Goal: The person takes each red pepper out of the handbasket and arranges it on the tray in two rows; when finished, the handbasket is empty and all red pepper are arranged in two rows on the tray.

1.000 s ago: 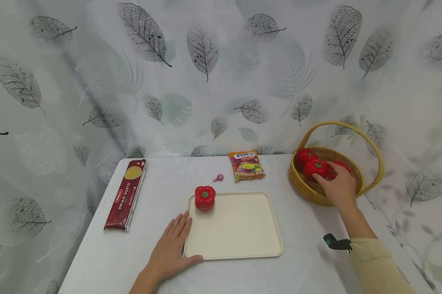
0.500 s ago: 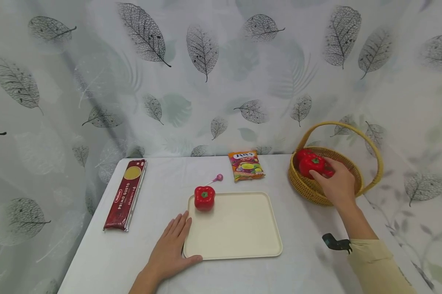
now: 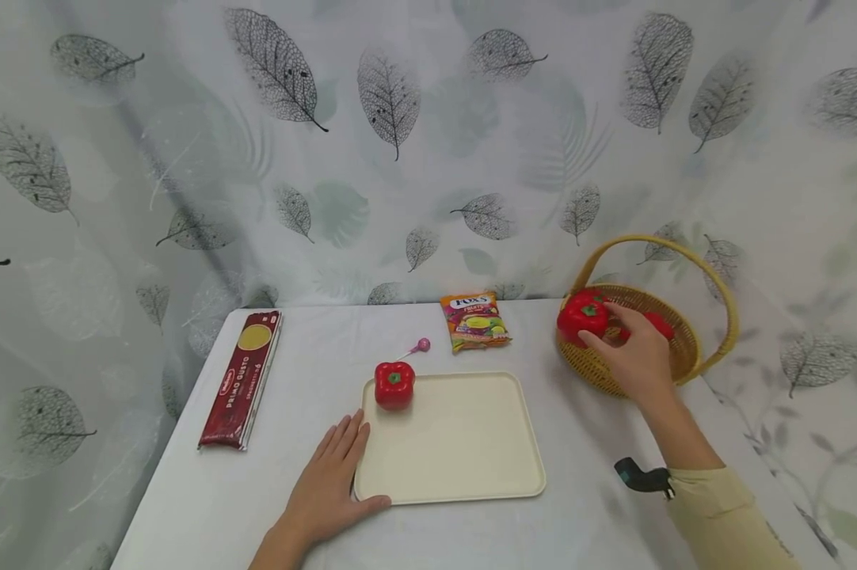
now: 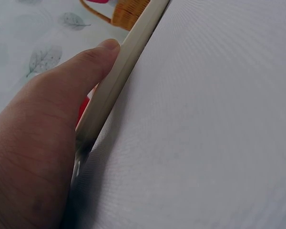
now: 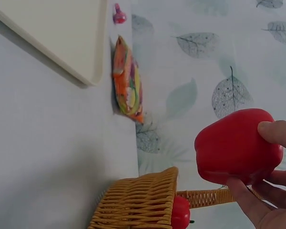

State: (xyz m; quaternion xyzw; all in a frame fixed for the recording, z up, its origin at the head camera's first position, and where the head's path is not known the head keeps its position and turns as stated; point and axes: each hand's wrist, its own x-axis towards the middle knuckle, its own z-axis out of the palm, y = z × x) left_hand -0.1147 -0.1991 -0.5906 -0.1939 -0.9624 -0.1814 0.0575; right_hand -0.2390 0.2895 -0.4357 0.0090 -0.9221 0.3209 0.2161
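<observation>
Red and shiny, one pepper (image 5: 236,145) is pinched in the right grip (image 3: 637,356), just above the basket (image 5: 133,205). More red peppers (image 5: 180,213) lie inside; I can't tell how many, because the grip may hide some. The left grip (image 3: 329,475) is loose, its fingers (image 3: 357,446) straight, and touches the cream tray (image 3: 457,451). Another red pepper (image 3: 394,386) sits on the tray's back left corner.

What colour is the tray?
The tray is plain cream; the head view shows it best.
</observation>
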